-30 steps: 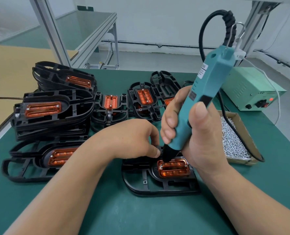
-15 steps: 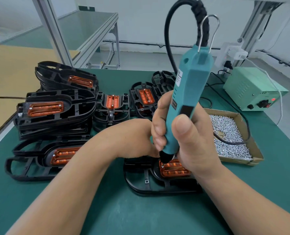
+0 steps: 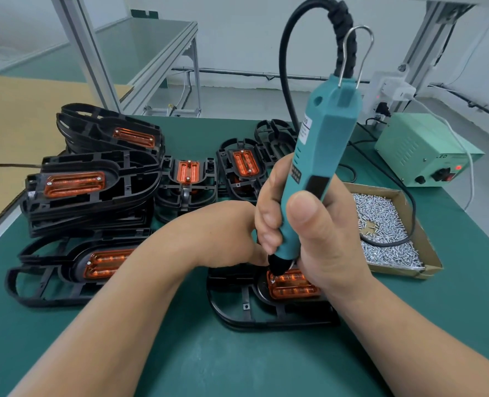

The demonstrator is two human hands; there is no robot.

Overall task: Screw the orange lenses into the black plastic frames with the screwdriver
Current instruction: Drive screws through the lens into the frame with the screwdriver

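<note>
A black plastic frame [image 3: 237, 308] lies flat on the green mat in front of me, with an orange lens [image 3: 292, 285] seated in it. My right hand [image 3: 323, 239] grips a teal electric screwdriver [image 3: 320, 144] almost upright. Its black tip sits at the lens's upper left corner, beside a silver screw. My left hand [image 3: 220, 233] rests on the frame's far edge with curled fingers, right next to the tip. Those fingertips are partly hidden behind the right hand.
Stacks of black frames with orange lenses [image 3: 94, 179] fill the left and back of the mat. A cardboard tray [image 3: 426, 253] of silver screws stands at the right, the screwdriver's cable lying across it. A green power box [image 3: 420, 150] is behind it.
The screwdriver has swung from leaning right to nearly upright, and its tip has shifted toward the lens's left corner. My left hand has stayed on the frame.
</note>
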